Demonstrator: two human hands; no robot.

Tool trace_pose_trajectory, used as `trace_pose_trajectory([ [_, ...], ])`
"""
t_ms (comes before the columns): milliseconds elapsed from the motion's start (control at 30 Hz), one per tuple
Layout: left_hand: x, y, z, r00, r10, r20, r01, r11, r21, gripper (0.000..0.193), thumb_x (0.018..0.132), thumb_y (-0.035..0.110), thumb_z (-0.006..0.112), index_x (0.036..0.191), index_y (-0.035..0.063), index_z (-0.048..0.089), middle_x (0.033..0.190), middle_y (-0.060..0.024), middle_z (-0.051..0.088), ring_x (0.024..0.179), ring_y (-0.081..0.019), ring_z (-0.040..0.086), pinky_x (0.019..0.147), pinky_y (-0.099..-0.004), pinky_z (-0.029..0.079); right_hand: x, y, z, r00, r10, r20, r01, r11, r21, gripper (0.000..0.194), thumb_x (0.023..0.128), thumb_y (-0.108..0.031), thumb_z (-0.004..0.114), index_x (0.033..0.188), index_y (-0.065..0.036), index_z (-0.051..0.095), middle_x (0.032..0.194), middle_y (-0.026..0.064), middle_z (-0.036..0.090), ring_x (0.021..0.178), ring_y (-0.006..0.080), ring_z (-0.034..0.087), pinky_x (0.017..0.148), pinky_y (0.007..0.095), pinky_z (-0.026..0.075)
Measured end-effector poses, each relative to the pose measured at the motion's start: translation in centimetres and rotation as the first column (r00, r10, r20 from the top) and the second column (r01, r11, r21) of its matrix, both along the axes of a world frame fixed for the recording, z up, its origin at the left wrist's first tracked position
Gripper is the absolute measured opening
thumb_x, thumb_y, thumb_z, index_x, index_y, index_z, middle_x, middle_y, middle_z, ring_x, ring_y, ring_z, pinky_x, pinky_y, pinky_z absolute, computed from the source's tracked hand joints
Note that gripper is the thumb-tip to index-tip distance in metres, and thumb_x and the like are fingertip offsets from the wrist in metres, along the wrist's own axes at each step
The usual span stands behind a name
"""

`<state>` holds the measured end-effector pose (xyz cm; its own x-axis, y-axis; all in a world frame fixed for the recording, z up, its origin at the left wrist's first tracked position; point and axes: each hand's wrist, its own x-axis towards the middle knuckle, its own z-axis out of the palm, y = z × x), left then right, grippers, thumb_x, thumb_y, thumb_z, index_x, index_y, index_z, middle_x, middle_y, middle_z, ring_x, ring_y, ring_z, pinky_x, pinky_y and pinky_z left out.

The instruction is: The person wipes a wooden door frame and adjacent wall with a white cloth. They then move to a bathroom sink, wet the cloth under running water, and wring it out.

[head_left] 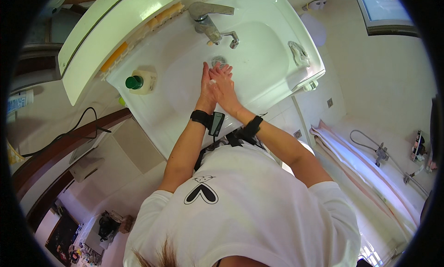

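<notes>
Over the bowl of a white ceramic washbasin point(256, 69), my two hands press together below the tap. My left hand point(207, 88) lies palm inward, its thumb side pointing up the picture. Across its palm rests my right hand point(223, 88), fingers laid over it. A small patch of white lather point(212, 82) shows between them. Just beyond the fingertips is the metal drain point(218, 60). The chrome mixer tap point(210, 27) stands behind, with a swivel spout attachment point(234, 40); no running water can be made out. Neither hand holds a tool.
A soap bottle with a green cap point(147, 82) stands on the basin's left ledge. A crumpled greyish-white cloth or packet point(299, 54) lies on the right rim. A pale shelf point(114, 27) overhangs the back left. Black straps circle both wrists, the left one carrying a small device point(216, 124).
</notes>
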<state>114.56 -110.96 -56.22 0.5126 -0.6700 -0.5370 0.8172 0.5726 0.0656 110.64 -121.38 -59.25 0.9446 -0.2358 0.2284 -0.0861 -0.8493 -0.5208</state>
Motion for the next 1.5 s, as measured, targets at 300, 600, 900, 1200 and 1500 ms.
trace_pose_trajectory([
  [300,-0.4,-0.5,0.5,0.998,0.066,-0.014,-0.065,0.998,0.023,0.054,0.102,0.046,0.042,0.139,0.0069,0.048,0.142,-0.0135,0.051,0.131,-0.0276,0.048,0.114,-0.0389,0.033,-0.1,2.0,2.4,0.991,0.002,-0.137,0.018,0.989,0.145,0.04,0.091,-0.024,0.052,0.123,0.0,0.056,0.131,0.0216,0.056,0.127,0.0418,0.047,0.099,0.0521,0.039],
  [600,-2.0,-1.2,-0.2,0.992,0.075,0.104,-0.074,0.997,-0.014,0.048,0.101,0.04,0.046,0.133,0.0052,0.052,0.139,-0.0142,0.054,0.128,-0.0287,0.051,0.111,-0.0426,0.037,1.2,0.1,2.4,0.98,0.075,-0.185,-0.057,0.993,0.099,0.039,0.087,-0.021,0.053,0.119,0.001,0.055,0.128,0.0231,0.055,0.126,0.0409,0.046,0.102,0.0537,0.034],
  [900,-2.9,-1.8,-0.6,0.988,0.08,0.136,-0.087,0.995,0.049,0.059,0.099,0.052,0.045,0.135,0.0048,0.049,0.143,-0.0166,0.05,0.133,-0.0305,0.046,0.114,-0.0417,0.033,2.1,-1.4,0.3,0.988,-0.051,-0.144,0.052,0.999,0.0,0.048,0.09,-0.028,0.053,0.129,-0.001,0.053,0.134,0.0234,0.053,0.132,0.0401,0.042,0.106,0.0542,0.03],
  [1200,-0.5,0.0,-0.2,0.99,0.127,0.058,-0.129,0.991,0.037,0.056,0.104,0.042,0.038,0.144,0.0018,0.038,0.146,-0.0191,0.044,0.135,-0.0353,0.042,0.114,-0.0449,0.033,1.1,2.9,1.0,0.989,0.046,-0.14,-0.007,0.964,0.265,0.052,0.094,-0.035,0.053,0.131,0.001,0.052,0.135,0.0212,0.053,0.13,0.0399,0.044,0.104,0.0503,0.033],
  [1500,-1.9,-1.5,0.0,0.982,0.188,-0.014,-0.188,0.97,-0.155,0.055,0.102,0.042,0.043,0.143,0.0047,0.041,0.146,-0.0149,0.046,0.134,-0.0353,0.043,0.115,-0.0455,0.032,0.2,-0.1,1.7,0.976,0.218,-0.025,-0.216,0.973,0.083,0.055,0.096,-0.036,0.05,0.137,0.001,0.047,0.139,0.0208,0.05,0.136,0.0363,0.039,0.111,0.0495,0.025],
])
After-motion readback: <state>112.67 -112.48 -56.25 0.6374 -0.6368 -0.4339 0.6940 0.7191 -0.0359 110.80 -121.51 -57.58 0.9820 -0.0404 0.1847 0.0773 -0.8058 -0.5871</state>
